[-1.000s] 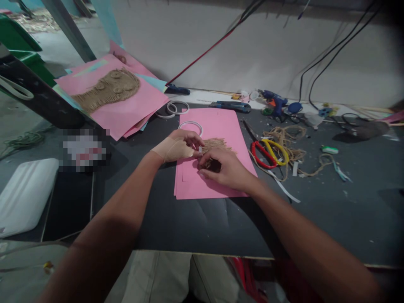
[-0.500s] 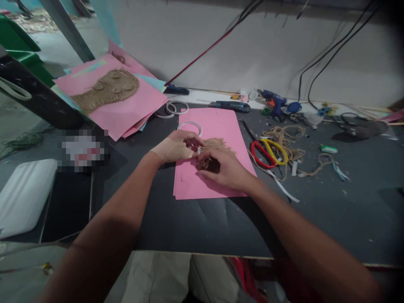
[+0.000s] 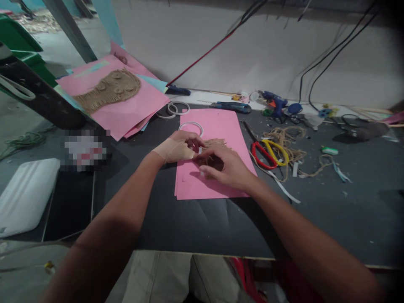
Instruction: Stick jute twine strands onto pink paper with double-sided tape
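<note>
My left hand, with a pale tape-like wrap across its back and wrist, rests over the pink sheet. Its fingers are pinched together beside a small white piece; exactly what they grip is hidden. My right hand curves over brown twine work on the same sheet, thumb and fingers bent around part of it. Fingertips of both hands nearly meet at the twine's left side. Beyond them, short rows of twine lie side by side. A white tape ring sits just past my left hand.
Red-and-yellow-handled scissors and tangled twine lie to the right. A utility knife and a blue glue gun are at the back. More tape rings and pink sheets with twine work stand back left, near a black cylinder.
My right thumb and fingers have shifted slightly on the twine work, and less of the twine rows shows. My left hand stays almost still.
</note>
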A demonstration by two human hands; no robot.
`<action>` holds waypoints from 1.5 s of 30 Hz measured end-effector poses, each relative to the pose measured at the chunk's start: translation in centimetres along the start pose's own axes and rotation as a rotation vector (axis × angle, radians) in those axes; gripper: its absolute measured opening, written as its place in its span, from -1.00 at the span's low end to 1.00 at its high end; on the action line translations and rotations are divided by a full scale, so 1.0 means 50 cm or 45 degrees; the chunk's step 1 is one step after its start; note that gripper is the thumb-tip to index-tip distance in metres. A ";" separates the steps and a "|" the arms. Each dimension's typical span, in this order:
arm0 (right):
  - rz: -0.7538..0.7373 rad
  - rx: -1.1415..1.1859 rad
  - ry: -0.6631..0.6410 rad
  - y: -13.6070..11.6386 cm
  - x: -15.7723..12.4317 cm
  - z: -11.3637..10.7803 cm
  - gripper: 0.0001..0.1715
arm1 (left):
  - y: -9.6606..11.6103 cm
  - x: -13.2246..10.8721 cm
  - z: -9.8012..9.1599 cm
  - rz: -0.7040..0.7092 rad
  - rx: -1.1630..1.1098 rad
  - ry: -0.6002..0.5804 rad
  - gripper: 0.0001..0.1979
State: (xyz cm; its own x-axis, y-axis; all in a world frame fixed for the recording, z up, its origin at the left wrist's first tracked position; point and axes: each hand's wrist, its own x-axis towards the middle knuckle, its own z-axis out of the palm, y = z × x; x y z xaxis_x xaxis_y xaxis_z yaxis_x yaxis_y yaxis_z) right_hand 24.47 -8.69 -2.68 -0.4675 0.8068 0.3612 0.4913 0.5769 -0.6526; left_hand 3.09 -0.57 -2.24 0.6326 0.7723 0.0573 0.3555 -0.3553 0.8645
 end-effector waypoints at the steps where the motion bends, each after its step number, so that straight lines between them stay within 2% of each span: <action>1: 0.007 -0.009 0.039 0.000 0.001 -0.002 -0.81 | 0.000 0.000 0.000 0.000 0.013 0.004 -0.64; 5: 0.078 -0.081 0.152 0.007 0.009 -0.009 -0.82 | 0.005 -0.001 0.001 0.000 0.083 0.020 -0.66; 8: 0.160 -0.211 0.132 0.018 0.026 -0.013 -0.80 | 0.011 -0.002 0.001 -0.017 0.108 0.022 -0.68; 11: 0.138 -0.342 -0.030 0.030 0.049 -0.019 -0.83 | 0.014 -0.002 0.000 -0.019 0.136 0.035 -0.71; 14: 0.033 -0.396 -0.241 0.039 0.074 -0.031 -0.86 | 0.013 -0.002 -0.001 -0.004 0.138 0.046 -0.76; 17: -0.030 -0.333 -0.402 0.044 0.099 -0.047 -0.86 | 0.012 -0.003 -0.001 -0.012 0.102 0.037 -0.78; 20: 0.008 -0.277 -0.509 0.046 0.122 -0.056 -0.88 | 0.014 -0.005 -0.002 -0.018 0.079 0.020 -0.80; 27: 0.034 -0.292 -0.557 0.058 0.145 -0.051 -0.83 | 0.015 -0.007 -0.004 -0.025 0.053 0.010 -0.82; 32: -0.042 -0.372 -0.564 0.057 0.140 -0.045 -0.97 | 0.015 -0.007 -0.003 -0.021 0.095 0.021 -0.82; 38: -0.197 -0.598 -0.595 0.050 0.127 -0.031 -0.82 | 0.019 -0.008 -0.004 -0.029 0.103 0.025 -0.84; 45: -0.141 -0.523 -0.565 0.047 0.129 -0.037 -0.89 | 0.018 -0.008 -0.004 -0.040 0.120 0.010 -0.83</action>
State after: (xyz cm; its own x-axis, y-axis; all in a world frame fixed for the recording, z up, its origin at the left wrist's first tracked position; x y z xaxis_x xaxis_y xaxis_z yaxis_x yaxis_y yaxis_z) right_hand 23.94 -1.90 -0.66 -0.7500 0.6601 0.0426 0.6241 0.7275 -0.2849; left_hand 3.01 -1.11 -1.37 0.6148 0.7879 0.0354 0.4381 -0.3784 0.8154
